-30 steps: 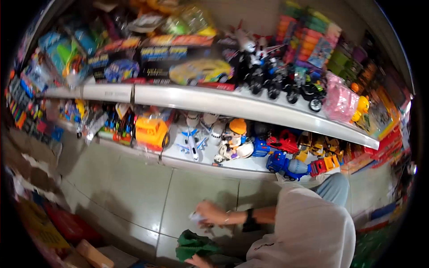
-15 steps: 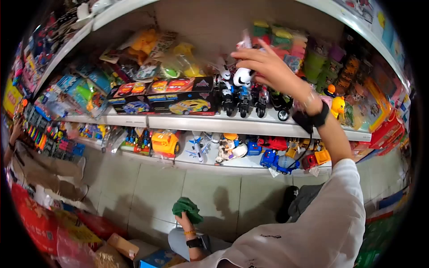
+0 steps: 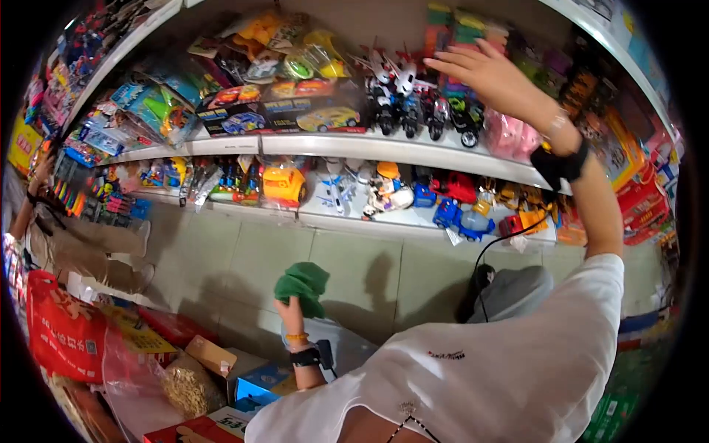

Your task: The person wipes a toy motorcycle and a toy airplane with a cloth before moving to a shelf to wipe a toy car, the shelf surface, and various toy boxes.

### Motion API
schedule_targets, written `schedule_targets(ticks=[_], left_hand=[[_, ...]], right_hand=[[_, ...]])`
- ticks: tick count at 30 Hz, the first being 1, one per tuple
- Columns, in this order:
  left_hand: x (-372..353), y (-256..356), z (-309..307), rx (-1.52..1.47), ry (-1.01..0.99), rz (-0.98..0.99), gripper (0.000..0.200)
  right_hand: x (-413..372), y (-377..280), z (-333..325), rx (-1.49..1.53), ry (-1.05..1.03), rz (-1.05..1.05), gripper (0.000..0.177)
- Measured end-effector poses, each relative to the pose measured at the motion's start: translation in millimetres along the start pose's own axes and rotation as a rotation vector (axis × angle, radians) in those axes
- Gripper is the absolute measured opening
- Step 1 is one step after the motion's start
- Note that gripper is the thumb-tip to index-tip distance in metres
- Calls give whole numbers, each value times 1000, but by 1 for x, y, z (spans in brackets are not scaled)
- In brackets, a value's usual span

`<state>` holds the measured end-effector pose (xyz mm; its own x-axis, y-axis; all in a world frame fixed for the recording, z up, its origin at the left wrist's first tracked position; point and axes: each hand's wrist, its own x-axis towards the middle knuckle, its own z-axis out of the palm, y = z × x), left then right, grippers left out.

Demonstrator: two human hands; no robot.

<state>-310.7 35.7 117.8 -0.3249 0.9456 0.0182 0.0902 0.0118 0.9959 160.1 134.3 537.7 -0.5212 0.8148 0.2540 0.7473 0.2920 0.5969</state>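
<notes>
My left hand (image 3: 292, 314) is closed around a bunched green cloth (image 3: 302, 286), held low above the tiled floor. Over the upper shelf (image 3: 325, 143), my right hand (image 3: 496, 77) is spread with nothing in it. Just left of and below its fingers stand toy motorcycles (image 3: 410, 118) in a row, with white toy planes (image 3: 402, 76) behind them. Boxed toy cars (image 3: 314, 112) lie further left. Pink packaged toys (image 3: 509, 134) sit below my right hand, and colourful stacked packs (image 3: 465, 33) are behind it.
The lower shelf holds a yellow toy truck (image 3: 283, 184), a toy plane (image 3: 336, 193) and blue trucks (image 3: 464, 220). Another person's legs (image 3: 96, 255) are at the far left. Red bags (image 3: 66, 328) and open boxes stand at the lower left. A black cable (image 3: 481, 258) hangs from my right wrist.
My right hand has moved right, away from the white toys, uncovering more of the motorcycles and planes. The view has shifted, and shelves and green cloth appear higher.
</notes>
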Motion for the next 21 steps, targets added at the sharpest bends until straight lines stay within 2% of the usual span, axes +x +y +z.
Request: schedule_targets(ticks=[3,5,6,7,8,10,12,13,14,15,16,17,19,20,21], left_hand=[[16,-15,-31,33,107,4,34],[21,-11,-57,-51,176,17,34],[22,-2,-73,-188,173,-56,36],[25,5,-88,-171,222,4,33],[27,11,-103,-151,273,64,30],[29,14,-127,-258,401,85,30],[25,22,-140,-372,504,53,30],[22,11,-149,-415,503,15,37],[22,-4,-157,-464,505,-19,44],[23,-21,-157,-473,551,31,42],[24,-46,-161,-495,557,-24,42],[21,-59,-157,-463,593,-49,43],[14,-56,-137,-428,603,-62,46],[11,-67,-135,-416,605,-82,47],[13,-83,-134,-414,609,-99,48]], right_hand=[[-77,-13,-71,105,-137,-52,77],[-119,-27,-135,237,-585,212,73],[-138,-36,-162,361,-545,281,66],[-142,-51,-195,364,-596,419,55],[-157,-57,-213,276,-614,435,60],[-178,-90,-242,151,-310,261,45],[-169,-121,-255,275,-466,154,44],[-160,-139,-259,366,-507,18,44],[-149,-157,-258,452,-547,-119,44],[-138,-168,-250,533,-586,-260,43],[-127,-173,-232,704,-647,-364,44],[-115,-177,-206,878,-716,-468,45],[-82,-190,-134,961,-795,-590,47],[-63,-207,-91,1053,-623,-515,46],[-50,-220,-51,856,-518,-344,42]])
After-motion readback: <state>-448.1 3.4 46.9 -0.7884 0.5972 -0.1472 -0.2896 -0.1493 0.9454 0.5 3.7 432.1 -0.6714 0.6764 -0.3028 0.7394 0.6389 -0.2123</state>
